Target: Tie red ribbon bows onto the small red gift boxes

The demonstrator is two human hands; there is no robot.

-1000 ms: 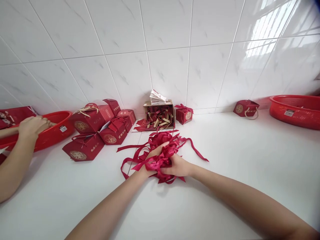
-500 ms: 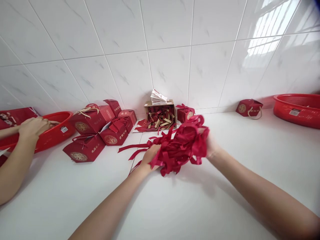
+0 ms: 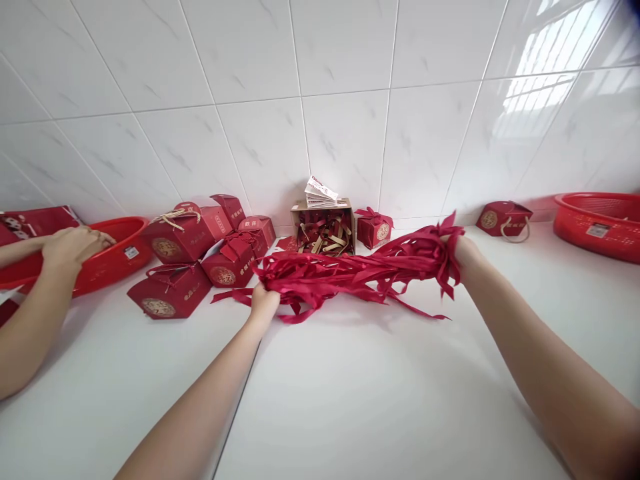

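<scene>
- Crimson, glossy fabric ribbons, gathered into one long, loose bundle, run from hand to hand, with stray ends trailing below and past the left end; whether the lowest strands touch the surface, I cannot tell.
- The left hand is closed round the near-left end of the bundle, its fingers mostly covered by ribbon.
- The right hand is closed round the opposite end, where the tips flare out; its fingers are largely hidden too.
- A smooth white surface spreads beneath and in front of both hands.
- Beyond the bundle, between the hands, stands an open brown cardboard box with wooden strips and dark red ribbon inside; folded white printed slips lie on top.
- Just right of it sits a small red carton with a bow.
- Beyond the right hand, farther right, are a red carton with a rope handle and a round red plastic basket.
- Left of the left hand, red cartons with gold print are piled up.
- Farther left, another person's hands overlap above a second red plastic basket.
</scene>
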